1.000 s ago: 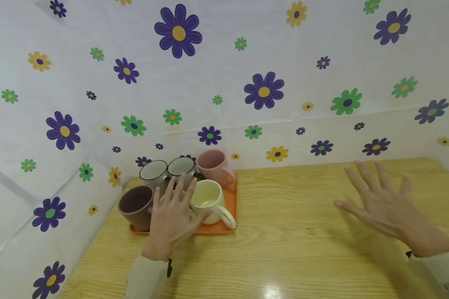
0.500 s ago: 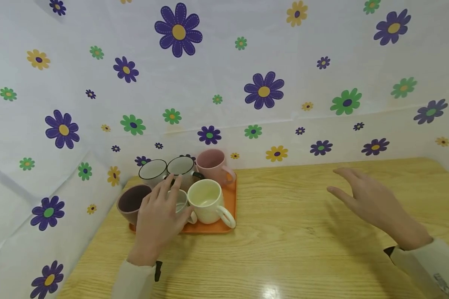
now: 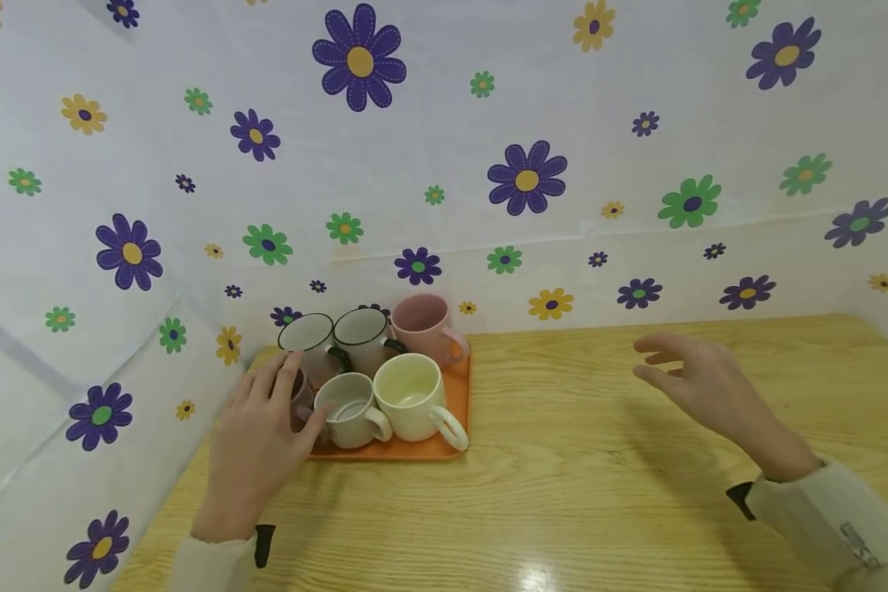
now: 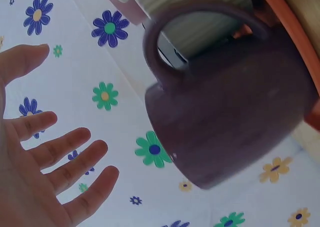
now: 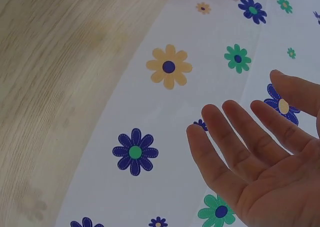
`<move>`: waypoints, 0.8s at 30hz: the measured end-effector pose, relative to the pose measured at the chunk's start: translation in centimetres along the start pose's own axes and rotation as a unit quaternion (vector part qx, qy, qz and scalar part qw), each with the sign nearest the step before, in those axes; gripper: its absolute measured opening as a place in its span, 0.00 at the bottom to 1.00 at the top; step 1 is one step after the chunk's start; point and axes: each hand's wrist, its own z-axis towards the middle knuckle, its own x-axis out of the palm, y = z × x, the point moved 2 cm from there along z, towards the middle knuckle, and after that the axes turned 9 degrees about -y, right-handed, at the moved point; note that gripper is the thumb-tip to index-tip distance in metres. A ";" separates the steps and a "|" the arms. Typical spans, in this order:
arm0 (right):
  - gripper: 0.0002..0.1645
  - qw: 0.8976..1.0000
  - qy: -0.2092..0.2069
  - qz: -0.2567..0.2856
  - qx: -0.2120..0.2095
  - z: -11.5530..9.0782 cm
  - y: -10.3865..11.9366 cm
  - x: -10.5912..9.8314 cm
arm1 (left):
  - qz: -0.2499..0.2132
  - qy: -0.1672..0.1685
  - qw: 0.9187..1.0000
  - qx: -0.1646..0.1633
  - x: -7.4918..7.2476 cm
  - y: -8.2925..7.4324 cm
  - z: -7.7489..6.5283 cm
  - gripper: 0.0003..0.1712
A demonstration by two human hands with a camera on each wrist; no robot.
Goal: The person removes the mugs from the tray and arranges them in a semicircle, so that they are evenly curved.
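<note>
My left hand point(image 3: 259, 440) hovers over the front left of an orange tray point(image 3: 422, 450), fingers spread and holding nothing. It covers most of a dark brown mug point(image 3: 300, 400) in the head view. In the left wrist view that brown mug point(image 4: 230, 107) stands apart from the fingertips, its handle showing. Right of it on the tray are a ribbed grey-white mug point(image 3: 349, 423) and a cream mug point(image 3: 409, 407). Behind sit two white mugs with black rims, one point(image 3: 307, 341) beside the other point(image 3: 363, 337), and a pink mug point(image 3: 420, 325). My right hand point(image 3: 718, 395) is above the table at right, fingers relaxed.
The wooden table point(image 3: 562, 460) stretches to the right of the tray. A white cloth point(image 3: 444, 140) printed with flowers hangs along the back and down the left side, close behind the mugs.
My left hand has moved left and toward me, off the ribbed mug to over the brown mug. My right hand has moved left, its spread fingers now relaxed and bent a little.
</note>
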 end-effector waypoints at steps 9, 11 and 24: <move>0.18 0.999 0.006 0.020 0.025 0.5 0.8 0.4 | 0.030 0.001 0.998 -0.053 -1.8 2.6 -0.8 0.43; 0.18 0.999 0.004 0.021 0.025 0.6 1.0 0.5 | 0.034 0.004 0.998 -0.060 -2.0 3.1 -1.0 0.43; 0.18 0.999 0.010 0.032 0.033 1.8 2.3 1.5 | 0.044 0.057 0.992 -0.103 -2.5 5.6 -2.2 0.50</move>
